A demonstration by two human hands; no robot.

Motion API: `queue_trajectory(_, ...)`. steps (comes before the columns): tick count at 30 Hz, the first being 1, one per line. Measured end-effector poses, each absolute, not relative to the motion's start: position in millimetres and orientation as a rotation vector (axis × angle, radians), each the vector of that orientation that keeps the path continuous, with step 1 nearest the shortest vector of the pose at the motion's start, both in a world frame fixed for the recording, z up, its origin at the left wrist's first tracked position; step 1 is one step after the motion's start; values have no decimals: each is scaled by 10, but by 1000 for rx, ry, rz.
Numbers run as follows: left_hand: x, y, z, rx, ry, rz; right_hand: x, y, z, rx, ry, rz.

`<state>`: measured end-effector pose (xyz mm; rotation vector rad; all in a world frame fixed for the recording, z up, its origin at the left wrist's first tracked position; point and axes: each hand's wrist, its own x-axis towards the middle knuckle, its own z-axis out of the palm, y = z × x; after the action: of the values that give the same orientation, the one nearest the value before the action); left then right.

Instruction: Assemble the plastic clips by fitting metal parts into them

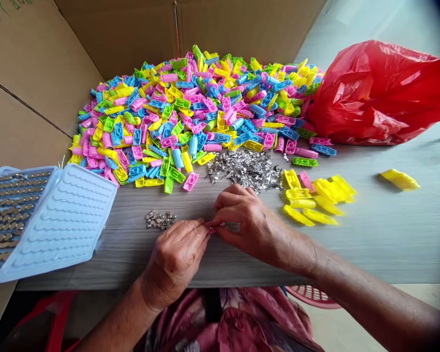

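Observation:
Near the table's front edge, a small pink plastic casing (213,229) is mostly covered by my fingers. My left hand (179,252) is closed round its left end. From the right, my right hand (244,217) pinches at the other end with thumb and forefinger; whether a tiny part is also between those fingertips cannot be seen. Left of the hands lies a little group of button cells (160,219). Just beyond my right hand is a heap of small shiny metal clips (245,168). Several yellow plastic casings (328,195) lie to the right, with one pink among them.
A large pile of pink, blue, green and yellow casings (190,112) rests against cardboard walls (132,34). An open blue plastic tray (62,220) with rows of button cells is at the left. A red plastic bag (374,98) sits at the back right.

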<state>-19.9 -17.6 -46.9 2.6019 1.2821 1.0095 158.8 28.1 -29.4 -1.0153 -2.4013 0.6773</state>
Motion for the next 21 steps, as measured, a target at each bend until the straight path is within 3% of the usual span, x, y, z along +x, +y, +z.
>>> queue_trajectory(12,-210,-181,-480,2544,1275,1044,1551,257,-313,-1081,-2365,715)
queue_trajectory(18,-211,-189,-500,2521,1278,1058,1556,240,-256,-926,-2573,494)
queue_trajectory(21,-211,-188,-492,2516,1272,1050,1567,276,-255,-897,-2579,554)
